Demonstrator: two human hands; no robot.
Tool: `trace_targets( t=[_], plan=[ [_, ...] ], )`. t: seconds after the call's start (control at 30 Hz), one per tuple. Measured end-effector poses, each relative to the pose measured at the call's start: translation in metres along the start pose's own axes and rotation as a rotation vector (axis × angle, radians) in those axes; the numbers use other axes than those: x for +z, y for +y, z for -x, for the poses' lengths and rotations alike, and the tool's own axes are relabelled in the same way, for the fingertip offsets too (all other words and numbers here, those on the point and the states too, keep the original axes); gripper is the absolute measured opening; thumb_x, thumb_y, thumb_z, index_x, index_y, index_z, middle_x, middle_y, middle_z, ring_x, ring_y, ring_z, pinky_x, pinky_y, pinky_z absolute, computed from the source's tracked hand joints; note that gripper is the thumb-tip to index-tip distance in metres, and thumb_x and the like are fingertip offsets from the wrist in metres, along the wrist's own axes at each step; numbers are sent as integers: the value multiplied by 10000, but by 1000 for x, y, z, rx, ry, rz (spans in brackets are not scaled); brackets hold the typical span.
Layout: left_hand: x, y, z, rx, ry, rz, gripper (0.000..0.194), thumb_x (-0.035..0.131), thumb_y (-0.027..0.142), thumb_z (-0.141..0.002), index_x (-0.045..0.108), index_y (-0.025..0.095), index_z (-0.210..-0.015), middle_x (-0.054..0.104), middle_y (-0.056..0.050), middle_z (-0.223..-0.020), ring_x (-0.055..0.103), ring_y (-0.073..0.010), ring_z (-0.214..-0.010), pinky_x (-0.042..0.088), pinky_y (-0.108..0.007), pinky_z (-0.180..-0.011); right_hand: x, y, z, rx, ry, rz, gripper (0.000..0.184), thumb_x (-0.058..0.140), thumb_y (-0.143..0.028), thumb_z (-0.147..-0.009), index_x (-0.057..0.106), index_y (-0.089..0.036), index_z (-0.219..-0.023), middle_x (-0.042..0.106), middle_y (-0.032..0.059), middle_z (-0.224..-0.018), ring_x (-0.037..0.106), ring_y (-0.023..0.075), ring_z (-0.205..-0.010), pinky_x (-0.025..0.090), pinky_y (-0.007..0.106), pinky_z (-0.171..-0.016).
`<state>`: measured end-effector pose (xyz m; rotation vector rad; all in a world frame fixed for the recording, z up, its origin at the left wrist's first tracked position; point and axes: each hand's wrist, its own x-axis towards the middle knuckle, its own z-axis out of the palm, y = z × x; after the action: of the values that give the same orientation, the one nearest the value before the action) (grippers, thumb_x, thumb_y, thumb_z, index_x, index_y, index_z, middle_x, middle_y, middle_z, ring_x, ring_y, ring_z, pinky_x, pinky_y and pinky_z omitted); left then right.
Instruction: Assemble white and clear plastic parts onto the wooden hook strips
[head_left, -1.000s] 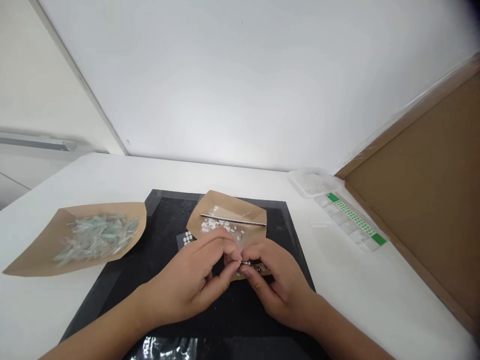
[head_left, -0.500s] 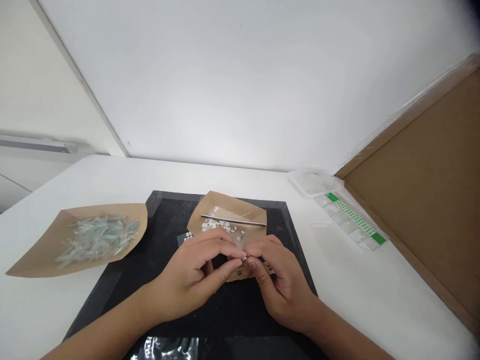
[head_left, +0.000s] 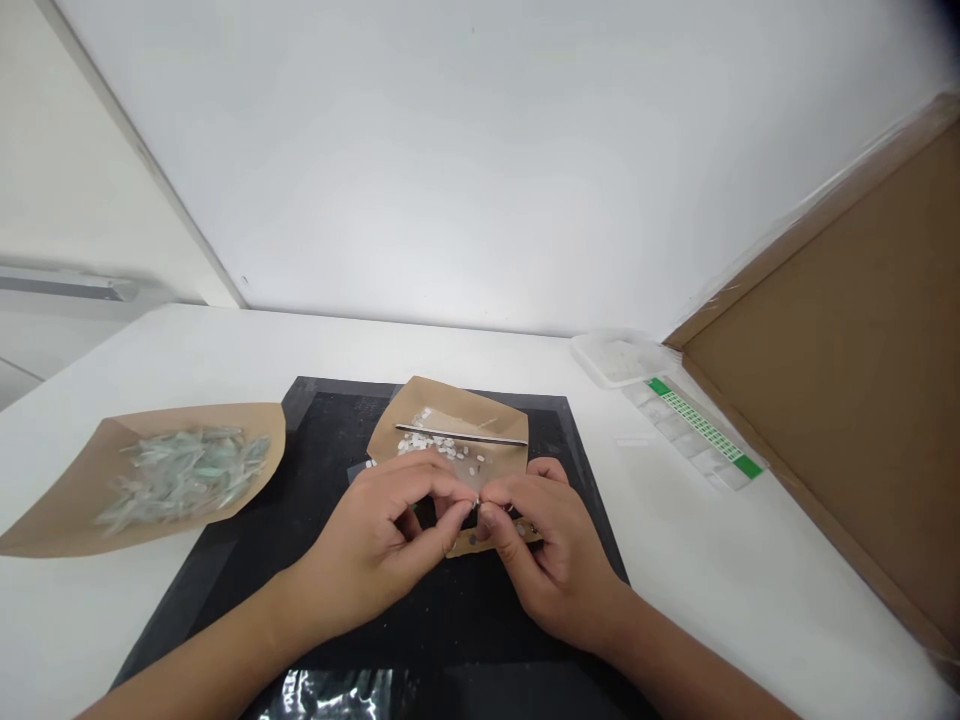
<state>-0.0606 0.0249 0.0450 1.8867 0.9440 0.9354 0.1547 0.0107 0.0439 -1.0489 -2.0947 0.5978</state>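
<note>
Pinches small piece (head_left: 477, 502) at lower centre of frame with left hand (head_left: 390, 530), thumb and forefinger closed together at tips. Grips same small piece from opposite side with right hand (head_left: 559, 550), likewise closed at thumb and forefinger. Brings both sets of fingertips together there, leaving small piece mostly covered; too small to identify, pale in part.

Behind hands, at centre of frame: middle tray (head_left: 465, 400), of brown card, on black mat (head_left: 390, 635). Inside middle tray: scatter of white bits (head_left: 424, 440), partly hidden by left hand, and thin rod (head_left: 461, 434) laid crosswise, right end at tray's right edge. Just below fingertips: brown strip (head_left: 465, 544) with several small roundish spots; cannot tell whether part of middle tray or separate.

At left of frame: left tray (head_left: 45, 520), also brown, with loose heap of clear and pale green slivers (head_left: 184, 475), blurred in detail; right end over mat's left side. At bottom edge, left of centre: glossy plastic (head_left: 337, 695).

At right of frame, on white table (head_left: 270, 335): clear dish (head_left: 615, 360), and just below, clear case (head_left: 690, 440) with green-and-white band. Along right edge: brown board (head_left: 832, 380). Across top: white wall (head_left: 465, 180).
</note>
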Motion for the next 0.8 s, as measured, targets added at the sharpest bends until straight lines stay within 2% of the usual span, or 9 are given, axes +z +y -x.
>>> trace_targets(
  t=[0.37, 0.8],
  plan=[
    [4, 2, 0, -54, 25, -28, 190, 617, 276, -1007, 792, 201, -1017, 672, -34, -859, 600, -87, -631, 512, -143, -479, 3, 4, 0, 11, 32, 57, 190, 498, -246, -1072, 640, -226, -948, 667, -28, -771, 587, 147, -709, 307, 348, -793],
    [-1, 3, 1, 165, 82, -106, 147, 644, 121, -951, 774, 181, -987, 691, -24, -814, 616, -96, -633, 503, -196, -562, 1, 2, -3, -171, 74, 341, 138, 565, -189, -1051, 629, -213, -932, 703, -18, -759, 596, 152, -686, 275, 361, -760]
  ],
)
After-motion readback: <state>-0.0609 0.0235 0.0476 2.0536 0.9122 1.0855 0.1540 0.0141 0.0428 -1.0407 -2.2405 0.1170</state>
